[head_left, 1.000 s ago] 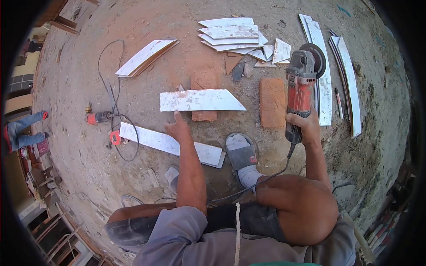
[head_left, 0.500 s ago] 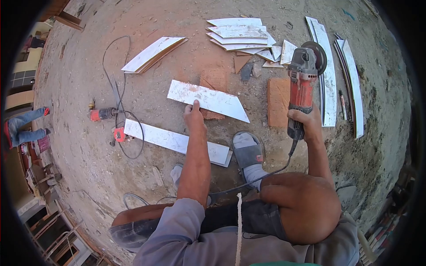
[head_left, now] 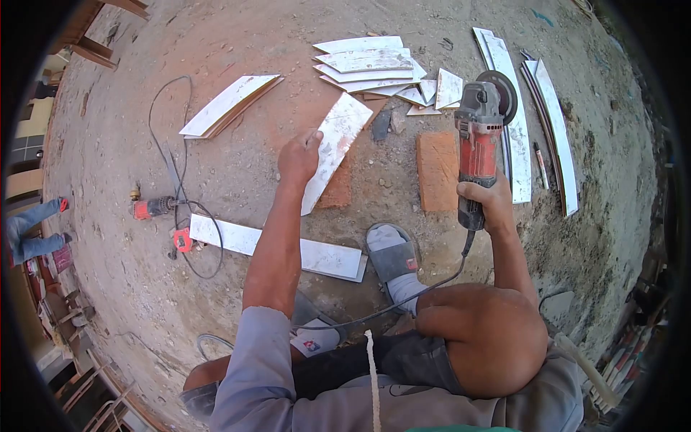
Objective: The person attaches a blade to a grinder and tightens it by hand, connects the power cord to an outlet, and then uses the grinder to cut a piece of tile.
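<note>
My left hand [head_left: 299,155] grips a white tile plank [head_left: 337,140] by its left edge, thumb on top. The plank is tilted, its upper end toward the stacked pieces, and it partly covers a brick [head_left: 335,189] lying on the ground. In my right hand [head_left: 491,201] is a red and black angle grinder [head_left: 478,144], held by its rear body with the disc [head_left: 502,93] at the top. A second orange brick [head_left: 437,171] lies just left of the grinder.
Cut white pieces [head_left: 367,61] lie stacked ahead, others [head_left: 229,106] at left. Long strips [head_left: 520,137] lie at right beside a marker [head_left: 541,165]. A red power tool [head_left: 152,208], its cable and a tape measure [head_left: 183,240] are at left, near a long plank [head_left: 245,240]. Another person's legs [head_left: 36,230] show far left.
The plank in my left hand has swung from lying nearly crosswise over the brick to a steep slant. The grinder stays in my right hand. The view has shifted slightly.
</note>
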Demonstrator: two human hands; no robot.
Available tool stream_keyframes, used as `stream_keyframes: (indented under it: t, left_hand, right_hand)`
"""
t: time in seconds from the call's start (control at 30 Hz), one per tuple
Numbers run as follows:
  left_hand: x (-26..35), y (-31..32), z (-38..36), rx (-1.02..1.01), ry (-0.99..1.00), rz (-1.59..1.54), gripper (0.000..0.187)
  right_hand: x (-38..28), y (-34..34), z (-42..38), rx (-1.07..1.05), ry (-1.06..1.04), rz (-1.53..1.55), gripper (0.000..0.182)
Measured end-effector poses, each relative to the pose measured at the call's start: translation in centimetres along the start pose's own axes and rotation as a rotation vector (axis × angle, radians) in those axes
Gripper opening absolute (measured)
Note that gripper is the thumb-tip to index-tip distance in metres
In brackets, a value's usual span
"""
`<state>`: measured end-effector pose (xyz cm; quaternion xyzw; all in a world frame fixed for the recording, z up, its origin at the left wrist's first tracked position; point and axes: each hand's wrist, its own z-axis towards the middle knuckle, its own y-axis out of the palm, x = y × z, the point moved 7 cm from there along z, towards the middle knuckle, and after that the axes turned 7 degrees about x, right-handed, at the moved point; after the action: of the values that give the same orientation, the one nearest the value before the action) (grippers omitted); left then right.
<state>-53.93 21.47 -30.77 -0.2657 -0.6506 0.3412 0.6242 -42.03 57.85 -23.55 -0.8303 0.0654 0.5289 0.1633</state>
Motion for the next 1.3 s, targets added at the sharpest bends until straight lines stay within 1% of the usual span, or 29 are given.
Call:
stream_keyframes:
  t: [0.03, 0.07, 0.13, 0.17, 0.23, 0.27, 0.33, 0.37, 0.43, 0.47, 0.53, 0.6, 0.63, 0.67, 0.7, 0.73, 0.77, 0.83, 0.87, 0.93, 1.0, 1.1, 1.17, 1.2, 1.23, 1.27, 1.3]
  left_hand:
    - [0.2, 1.8, 0.2, -0.121, 0.035, 0.106, 0.038]
    - [0.1, 2.7, 0.3, -0.129, 0.048, 0.100, 0.038]
    - [1.1, 5.0, -1.2, -0.296, 0.141, 0.028, 0.036]
    - [1.1, 5.4, -1.5, -0.307, 0.140, 0.018, 0.036]
    - [1.2, 4.9, -1.3, -0.208, 0.239, 0.242, 0.038]
    - [1.2, 4.8, -1.5, -0.208, 0.236, 0.242, 0.038]
    - [2.5, 1.6, -1.7, 0.096, 0.245, 0.216, 0.046]
    - [2.6, 1.3, -2.3, 0.098, 0.247, 0.220, 0.046]
    - [2.3, -0.3, -4.5, 0.214, 0.190, 0.292, 0.061]
    - [1.9, -0.4, -5.8, 0.213, 0.193, 0.294, 0.061]
    - [-2.1, -2.7, -9.3, 0.512, -0.230, 0.349, 0.073]
    - [-5.9, -3.0, -14.0, 0.605, -0.717, 0.105, 0.076]
    - [-6.8, -2.6, -15.2, 0.608, -0.720, 0.104, 0.076]
    - [-9.0, -0.3, -16.4, 0.523, -0.832, -0.256, 0.076]
    - [-9.5, 1.6, -16.9, 0.427, -0.924, -0.618, 0.076]
    - [-9.7, 1.8, -16.4, 0.432, -0.887, -0.686, 0.067]
    - [-10.3, 1.9, -15.9, 0.434, -0.886, -0.685, 0.067]
    - [-9.4, 2.0, -14.0, 0.333, -0.870, -0.945, 0.057]
    - [-9.6, 1.8, -13.3, 0.328, -0.869, -0.947, 0.057]
    - [-10.2, 2.1, -11.5, 0.348, -0.906, -1.084, 0.047]
    - [-10.8, 1.5, -9.2, 0.313, -0.873, -1.070, 0.044]
    - [-10.4, 1.0, -6.6, 0.273, -0.820, -1.018, 0.039]
    - [-11.7, 2.1, -6.1, 0.282, -0.830, -0.992, 0.039]
    - [-12.2, 2.7, -6.1, 0.297, -0.798, -0.961, 0.040]
    - [-10.5, 2.2, -5.9, 0.309, -0.764, -0.933, 0.041]
    - [-8.9, 2.4, -6.9, 0.295, -0.842, -1.097, 0.042]
    - [-8.8, 2.9, -7.3, 0.288, -0.840, -1.093, 0.042]
  right_hand:
    - [-0.3, 0.1, 0.0, -0.003, -0.027, -0.034, 0.055]
    - [-0.5, 0.0, -0.2, -0.003, -0.047, -0.071, 0.055]
    - [-0.6, 0.0, -0.7, 0.012, -0.027, -0.090, 0.055]
    - [-0.5, 0.1, -0.9, 0.007, -0.016, -0.107, 0.055]
    - [0.3, 0.0, -0.7, 0.014, -0.023, -0.118, 0.055]
    - [0.7, 0.1, -0.6, -0.013, -0.019, -0.132, 0.056]
    - [1.2, 0.7, -0.3, -0.043, -0.018, -0.141, 0.056]
    - [1.2, 1.1, -0.2, -0.053, -0.042, -0.145, 0.057]
    - [1.1, 1.5, -0.2, -0.062, -0.062, -0.146, 0.058]
    - [1.0, 1.8, -0.1, -0.066, -0.065, -0.188, 0.059]
    - [1.1, 2.2, 0.2, -0.064, -0.064, -0.227, 0.060]
    - [1.3, 2.8, 0.3, -0.084, -0.100, -0.317, 0.069]
    - [1.7, 3.1, 0.3, -0.087, -0.102, -0.318, 0.069]
    - [2.1, 3.5, 0.4, -0.096, -0.103, -0.318, 0.070]
    - [2.2, 3.8, 0.5, -0.107, -0.105, -0.317, 0.071]
    - [2.2, 4.0, 0.6, -0.113, -0.109, -0.316, 0.071]
    - [2.1, 4.3, 0.5, -0.130, -0.103, -0.293, 0.071]
    - [2.5, 4.4, 0.0, -0.145, -0.083, -0.272, 0.071]
    - [2.4, 4.5, 0.0, -0.149, -0.079, -0.247, 0.072]
    - [2.2, 4.2, 0.3, -0.137, -0.083, -0.228, 0.073]
    - [2.7, 3.6, 0.5, -0.088, -0.083, -0.324, 0.074]
    - [2.8, 3.8, 0.5, -0.116, -0.074, -0.306, 0.075]
    - [3.2, 4.4, 0.3, -0.105, -0.070, -0.341, 0.075]
    - [3.3, 4.3, 0.1, -0.083, -0.066, -0.378, 0.076]
    - [3.0, 4.5, 0.0, -0.077, -0.065, -0.372, 0.076]
    - [2.5, 5.2, -0.2, -0.110, -0.072, -0.422, 0.077]
    - [2.3, 5.8, -0.5, -0.144, -0.075, -0.473, 0.078]
